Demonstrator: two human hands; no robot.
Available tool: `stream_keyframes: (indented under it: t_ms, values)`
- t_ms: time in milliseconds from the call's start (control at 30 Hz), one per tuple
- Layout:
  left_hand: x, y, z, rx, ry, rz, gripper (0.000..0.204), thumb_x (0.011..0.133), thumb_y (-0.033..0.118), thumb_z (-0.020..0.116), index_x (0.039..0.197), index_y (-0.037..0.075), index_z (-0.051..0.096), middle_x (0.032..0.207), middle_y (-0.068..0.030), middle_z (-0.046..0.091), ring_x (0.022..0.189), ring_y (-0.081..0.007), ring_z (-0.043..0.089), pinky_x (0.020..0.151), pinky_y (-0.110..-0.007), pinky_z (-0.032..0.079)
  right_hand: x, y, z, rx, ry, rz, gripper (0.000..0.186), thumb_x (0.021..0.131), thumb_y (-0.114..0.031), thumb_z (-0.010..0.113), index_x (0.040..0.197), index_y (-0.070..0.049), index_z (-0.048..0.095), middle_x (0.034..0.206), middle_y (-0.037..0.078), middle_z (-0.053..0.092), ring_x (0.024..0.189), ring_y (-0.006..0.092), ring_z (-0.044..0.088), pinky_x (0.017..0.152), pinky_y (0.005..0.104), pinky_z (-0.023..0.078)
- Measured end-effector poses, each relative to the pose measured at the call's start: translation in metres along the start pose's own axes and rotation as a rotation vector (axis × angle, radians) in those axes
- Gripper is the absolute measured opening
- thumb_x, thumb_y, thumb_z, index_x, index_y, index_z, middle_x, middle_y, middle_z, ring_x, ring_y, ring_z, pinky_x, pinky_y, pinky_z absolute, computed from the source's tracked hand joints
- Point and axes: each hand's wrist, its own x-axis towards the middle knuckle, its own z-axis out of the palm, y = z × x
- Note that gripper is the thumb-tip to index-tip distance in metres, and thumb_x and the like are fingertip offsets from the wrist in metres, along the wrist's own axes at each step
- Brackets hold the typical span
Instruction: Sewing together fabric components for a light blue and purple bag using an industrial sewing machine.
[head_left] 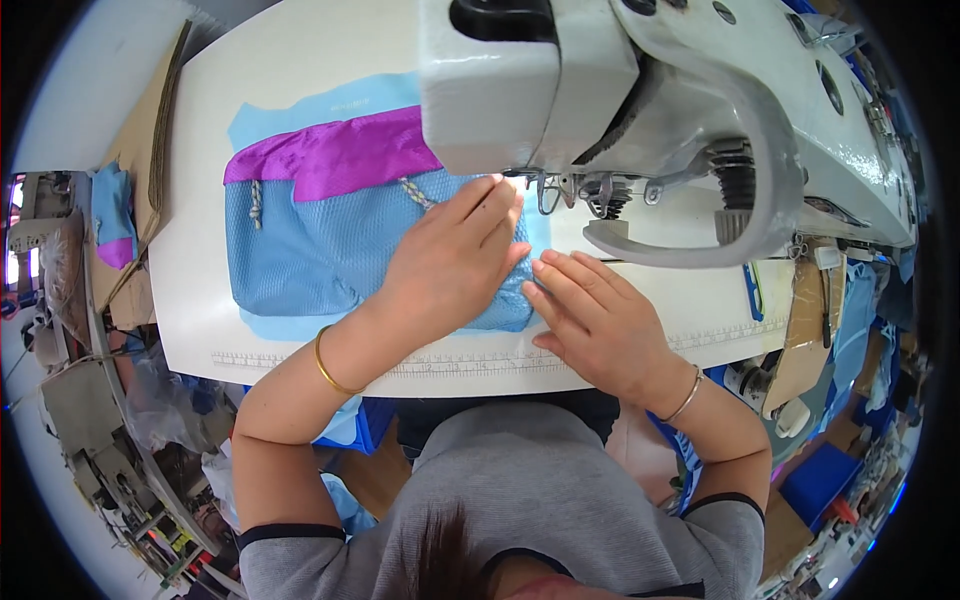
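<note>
On the white counter (350,40), a blue textured fabric piece with a glossy purple band (290,260) lies mostly left of the fingers. Below the white metal sewing machine (490,110), the left hand (450,250) bunches its fingers over the cloth; whether they pinch, I cannot tell. The right hand (605,320), fingers slightly spread, meets its right edge.

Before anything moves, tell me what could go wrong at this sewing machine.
The left hand reaches right up to the lower edge of the sewing machine's head, so its fingers could be hurt if the machine runs. The patterned cord lies close to that hand and might get snagged. The blue fabric is rumpled over the paler blue layer, so a crease could get stitched in.
</note>
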Motion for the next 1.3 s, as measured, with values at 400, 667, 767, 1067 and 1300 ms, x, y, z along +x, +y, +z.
stream_keyframes:
  t_ms: [400,667,767,1067,1300]
  values:
    - [-0.004,0.002,-0.002,-0.003,-0.028,0.078,0.035,0.079,0.008,0.072,0.109,-0.009,0.064,0.117,-0.0184,0.063,0.113,-0.0324,0.061,0.092,-0.042,0.054,0.005,0.007,0.006,0.030,0.050,0.003,0.055,0.080,-0.026,0.077,0.123,0.005,0.064,0.131,0.017,0.060,0.127,0.0303,0.055,0.113,0.0432,0.045]
    - [0.000,0.010,-0.010,0.033,-0.050,0.088,0.037,0.081,0.009,0.069,0.113,-0.008,0.065,0.118,-0.0185,0.065,0.120,-0.0347,0.059,0.100,-0.044,0.051,0.004,0.007,0.004,0.036,0.049,0.001,0.054,0.081,-0.026,0.076,0.124,0.006,0.064,0.131,0.017,0.059,0.128,0.0307,0.055,0.113,0.0431,0.044]
    - [0.007,0.009,-0.014,0.095,-0.097,0.127,0.038,0.082,0.013,0.069,0.114,-0.008,0.065,0.117,-0.0183,0.065,0.119,-0.0350,0.058,0.102,-0.044,0.049,0.003,0.007,0.005,0.046,0.048,0.001,0.055,0.081,-0.026,0.076,0.123,0.006,0.064,0.131,0.017,0.059,0.129,0.0308,0.055,0.113,0.0429,0.044]
    - [-0.008,0.007,-0.001,0.113,-0.115,0.114,0.035,0.086,0.013,0.070,0.113,-0.007,0.065,0.119,-0.0220,0.066,0.123,-0.0357,0.061,0.098,-0.042,0.053,0.002,0.008,0.004,0.039,0.078,-0.014,0.054,0.079,-0.026,0.077,0.122,0.005,0.065,0.130,0.017,0.060,0.128,0.0306,0.055,0.113,0.0425,0.045]
    - [-0.010,0.001,0.001,-0.070,0.002,0.019,0.039,0.082,0.010,0.075,0.115,-0.007,0.066,0.123,-0.0190,0.066,0.123,-0.0337,0.062,0.096,-0.041,0.054,0.008,0.012,0.002,0.040,0.031,-0.017,0.056,0.077,-0.027,0.078,0.124,0.001,0.066,0.131,0.014,0.060,0.128,0.0286,0.057,0.102,0.0394,0.051]
